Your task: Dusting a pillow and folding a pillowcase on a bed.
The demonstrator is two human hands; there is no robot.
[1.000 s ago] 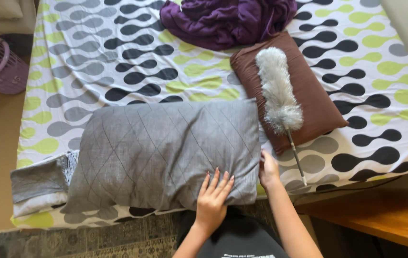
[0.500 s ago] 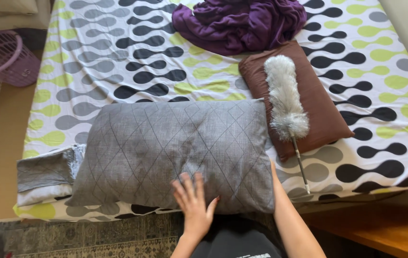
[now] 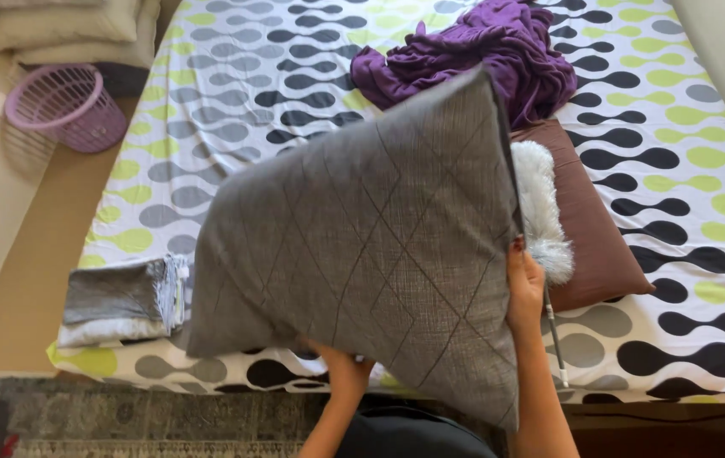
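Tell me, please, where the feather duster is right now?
In the head view, the feather duster lies on the brown pillow, right of the lifted grey pillow.

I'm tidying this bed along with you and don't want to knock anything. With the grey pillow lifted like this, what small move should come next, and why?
Probably tip the grey pillow toward the bare sheet on the left. The right hand grips its edge right beside the white duster on the brown cushion, while the left hand supports it from below.

Duster (image 3: pixel 540 212) on cushion (image 3: pixel 596 246), right of pillow (image 3: pixel 371 246)
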